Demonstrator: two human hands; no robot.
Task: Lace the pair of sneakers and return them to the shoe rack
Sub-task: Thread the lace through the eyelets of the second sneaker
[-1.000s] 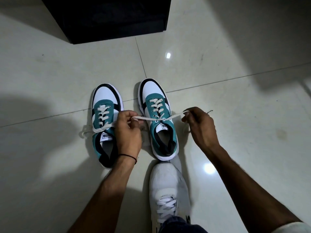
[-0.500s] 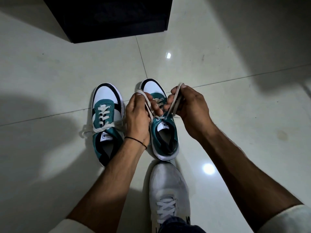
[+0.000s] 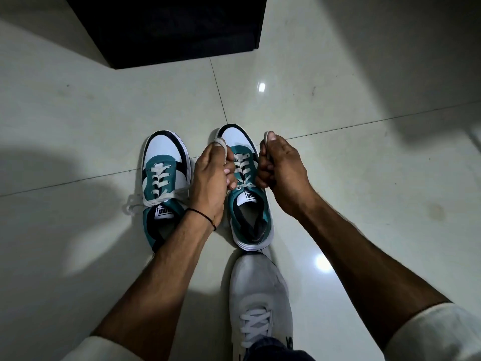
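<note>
Two teal, white and black sneakers stand side by side on the tiled floor, toes away from me. The left sneaker (image 3: 162, 175) is laced, with its white lace ends trailing loose to its left. Over the right sneaker (image 3: 250, 204) both my hands hold its white lace (image 3: 244, 168). My left hand (image 3: 210, 175) is closed on one lace end, folded into a loop over my fingers. My right hand (image 3: 281, 168) pinches the other end, looped up beside my thumb. The two hands are a little apart above the laced tongue.
A dark, black piece of furniture (image 3: 169, 29) stands on the floor beyond the sneakers. My own foot in a grey sneaker (image 3: 260, 295) rests just behind the right sneaker's heel. Glossy pale floor tiles (image 3: 364, 178) lie all around.
A second ago the lace ends were pulled out flat to both sides. My hands then came together over the shoe with the ends folded into loops, and now hold them slightly apart.
</note>
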